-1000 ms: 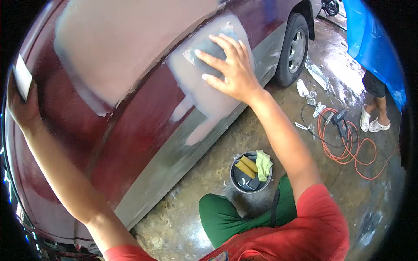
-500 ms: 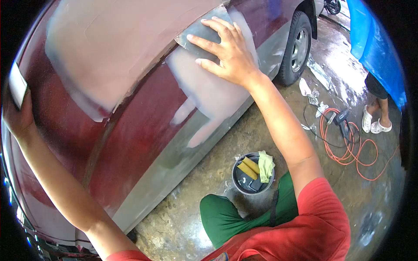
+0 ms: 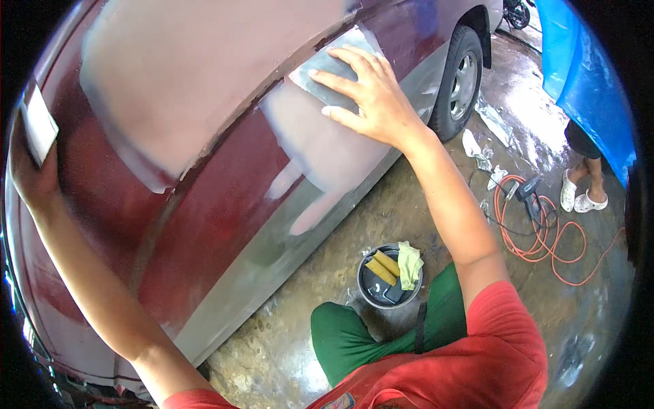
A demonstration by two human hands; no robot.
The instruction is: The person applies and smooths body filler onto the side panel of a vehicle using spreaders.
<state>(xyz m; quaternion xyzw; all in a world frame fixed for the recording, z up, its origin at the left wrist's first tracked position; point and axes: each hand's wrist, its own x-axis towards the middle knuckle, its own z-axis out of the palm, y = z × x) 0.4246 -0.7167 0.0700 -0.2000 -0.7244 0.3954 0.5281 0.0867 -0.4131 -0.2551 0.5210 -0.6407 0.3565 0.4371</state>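
Observation:
My right hand [image 3: 381,102] lies with spread fingers over a grey sheet of sandpaper [image 3: 334,54], holding it flat to the car panel. Under and below it is a pale, sanded filler patch [image 3: 327,140] on the maroon paint. My left hand [image 3: 37,170] is at the far left, near the car's curved edge, gripping a white rectangular piece [image 3: 39,123] whose kind I cannot make out. Part of this hand is in shadow. A larger pale patch [image 3: 191,75] covers the panel between both hands.
A round dark basin [image 3: 361,290] on the wet floor holds yellow pads and a pale green cloth [image 3: 409,264]. To the right lie an orange cord [image 3: 511,249], a power tool [image 3: 528,194] and plastic scraps. A person in white clogs [image 3: 589,202] stands by a blue sheet [image 3: 593,88].
My right hand and the sandpaper have slid a little down and to the right over the panel. My left hand and its white piece have shifted slightly right in view.

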